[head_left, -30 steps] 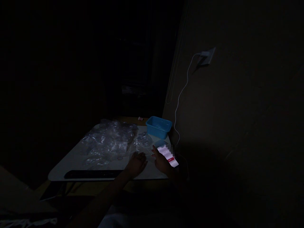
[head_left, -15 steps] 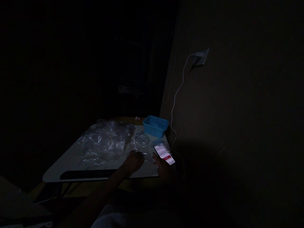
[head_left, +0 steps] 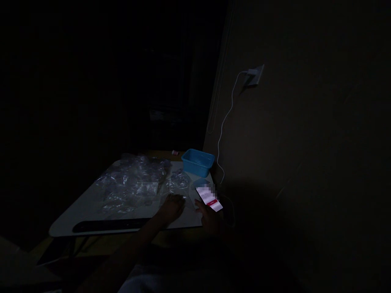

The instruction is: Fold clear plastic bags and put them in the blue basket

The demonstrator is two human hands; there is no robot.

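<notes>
The room is very dark. My right hand (head_left: 208, 216) holds a lit phone (head_left: 209, 197) over the near right corner of a white table (head_left: 85, 211), its thumb near the screen. My left hand (head_left: 171, 206) rests on the table just left of the phone, palm down with the fingers loosely curled, holding nothing that I can see. Its fingertips lie close to crumpled clear plastic bags (head_left: 134, 183).
A blue plastic tub (head_left: 198, 162) stands at the table's far right corner by the wall. A white cable (head_left: 224, 122) hangs from a wall socket (head_left: 254, 75). A long dark flat object (head_left: 110, 224) lies along the table's near edge. A small pink item (head_left: 175, 153) sits behind the table.
The view has drifted, so the table and socket sit a little further left. My right hand with the phone has shifted slightly left and tilted; my left hand stays on the table.
</notes>
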